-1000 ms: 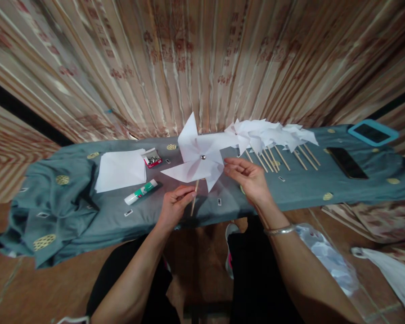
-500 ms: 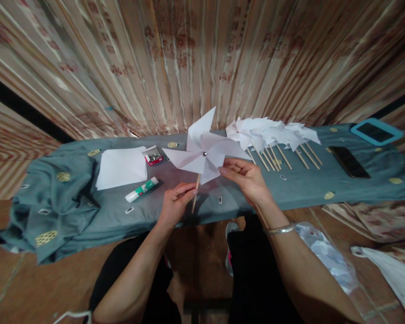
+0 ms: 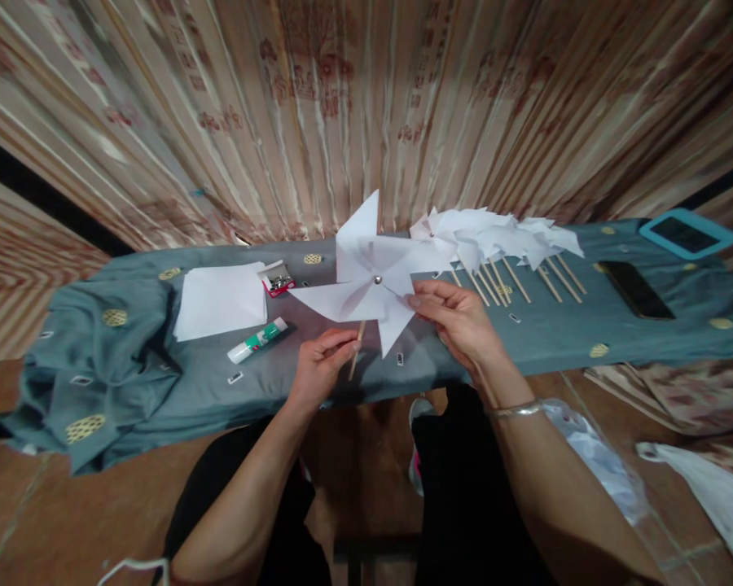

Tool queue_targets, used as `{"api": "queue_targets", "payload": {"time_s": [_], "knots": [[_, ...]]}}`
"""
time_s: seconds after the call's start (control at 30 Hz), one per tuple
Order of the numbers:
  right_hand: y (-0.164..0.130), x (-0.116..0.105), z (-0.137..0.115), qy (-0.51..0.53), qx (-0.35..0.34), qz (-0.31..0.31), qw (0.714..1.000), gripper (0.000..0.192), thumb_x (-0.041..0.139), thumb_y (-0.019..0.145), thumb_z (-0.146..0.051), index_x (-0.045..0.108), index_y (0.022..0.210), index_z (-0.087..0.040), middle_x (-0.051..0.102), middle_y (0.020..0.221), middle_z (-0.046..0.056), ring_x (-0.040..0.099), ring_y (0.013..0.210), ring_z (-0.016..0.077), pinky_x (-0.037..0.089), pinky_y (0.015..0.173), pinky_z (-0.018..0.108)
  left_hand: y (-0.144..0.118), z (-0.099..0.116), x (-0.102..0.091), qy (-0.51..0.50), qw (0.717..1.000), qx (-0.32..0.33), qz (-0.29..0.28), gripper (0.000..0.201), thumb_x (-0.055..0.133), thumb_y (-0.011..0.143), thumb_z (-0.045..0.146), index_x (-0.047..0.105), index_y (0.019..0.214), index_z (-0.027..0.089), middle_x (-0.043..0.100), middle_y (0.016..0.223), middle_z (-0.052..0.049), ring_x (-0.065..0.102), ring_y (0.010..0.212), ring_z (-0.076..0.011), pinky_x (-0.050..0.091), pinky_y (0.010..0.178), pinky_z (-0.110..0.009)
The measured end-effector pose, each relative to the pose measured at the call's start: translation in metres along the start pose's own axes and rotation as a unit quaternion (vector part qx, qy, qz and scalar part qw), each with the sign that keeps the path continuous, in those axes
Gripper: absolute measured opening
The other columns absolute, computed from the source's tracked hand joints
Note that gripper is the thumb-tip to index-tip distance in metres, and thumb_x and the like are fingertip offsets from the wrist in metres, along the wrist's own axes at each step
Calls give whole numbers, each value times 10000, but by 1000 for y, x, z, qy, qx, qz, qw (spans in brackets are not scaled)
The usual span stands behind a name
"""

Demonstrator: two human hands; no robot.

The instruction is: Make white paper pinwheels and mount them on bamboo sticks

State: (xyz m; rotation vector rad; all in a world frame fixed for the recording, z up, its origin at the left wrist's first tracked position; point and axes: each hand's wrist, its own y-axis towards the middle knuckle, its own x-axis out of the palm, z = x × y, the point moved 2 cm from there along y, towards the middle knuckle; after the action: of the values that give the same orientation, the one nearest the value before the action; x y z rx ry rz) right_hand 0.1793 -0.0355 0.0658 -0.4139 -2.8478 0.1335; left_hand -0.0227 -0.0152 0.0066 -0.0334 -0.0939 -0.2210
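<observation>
A white paper pinwheel (image 3: 370,285) is held up just above the near part of a grey-green cloth-covered table (image 3: 562,334). Its thin wooden stick (image 3: 357,355) is pinched between the thumb and fingers of the left hand (image 3: 321,366), which is closed on the lower part of the stick. One of the pinwheel's right-hand blades is touched at its edge by the fingertips of the right hand (image 3: 458,319); the fingers are curled loosely at the paper, but whether the blade is actually gripped cannot be told. A metal bangle (image 3: 516,410) is worn on the right wrist. A small metal pin head (image 3: 377,280) is seen at the pinwheel's hub. To the left on the cloth, a stack of white paper sheets (image 3: 220,299) is laid, with a small red box of pins (image 3: 278,282) just beside it and a green-and-white glue stick (image 3: 256,341) lying nearer the table's front edge. Behind and to the right of the held pinwheel, a row of finished pinwheels on sticks (image 3: 501,244) is spread flat. Further right, a dark phone (image 3: 636,289) lies face up, and a device in a blue case (image 3: 687,234) rests near the far corner.
</observation>
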Motion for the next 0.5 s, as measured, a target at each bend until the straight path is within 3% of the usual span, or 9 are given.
{"api": "queue_targets", "payload": {"time_s": [0.17, 0.3, 0.43, 0.5], "knots": [[-11, 25, 17, 18, 62, -47, 997, 408, 917, 457, -402, 732, 761, -202, 740, 713, -16, 620, 565, 84, 481, 545, 205, 1, -1, 1, -3, 1000, -6, -2, 193, 800, 619, 313, 797, 764, 185, 757, 779, -32, 644, 708, -160, 516, 712, -268], [-32, 47, 30, 2, 121, -141, 983, 348, 871, 564, -423, 722, 758, -175, 721, 670, 2, 652, 607, 100, 482, 557, 203, 3, -1, -3, -7, 1000, -9, 18, 226, 812, 602, 342, 797, 768, 190, 781, 812, -51, 688, 772, -208, 544, 798, -330], [-51, 51, 21, -38, 115, -233, 965, 297, 820, 647, -436, 706, 716, -171, 706, 626, -3, 615, 547, 86, 489, 550, 213, 4, 0, -8, 16, 999, -11, 26, 231, 804, 600, 333, 798, 784, 193, 785, 857, -65, 703, 805, -213, 548, 789, -317], [-53, 43, 8, -63, 79, -240, 966, 273, 798, 682, -433, 704, 714, -179, 704, 617, -2, 608, 529, 94, 497, 543, 229, 3, -1, -9, 21, 999, -13, 26, 236, 804, 603, 334, 799, 793, 193, 786, 857, -64, 704, 805, -212, 546, 790, -315]]}}
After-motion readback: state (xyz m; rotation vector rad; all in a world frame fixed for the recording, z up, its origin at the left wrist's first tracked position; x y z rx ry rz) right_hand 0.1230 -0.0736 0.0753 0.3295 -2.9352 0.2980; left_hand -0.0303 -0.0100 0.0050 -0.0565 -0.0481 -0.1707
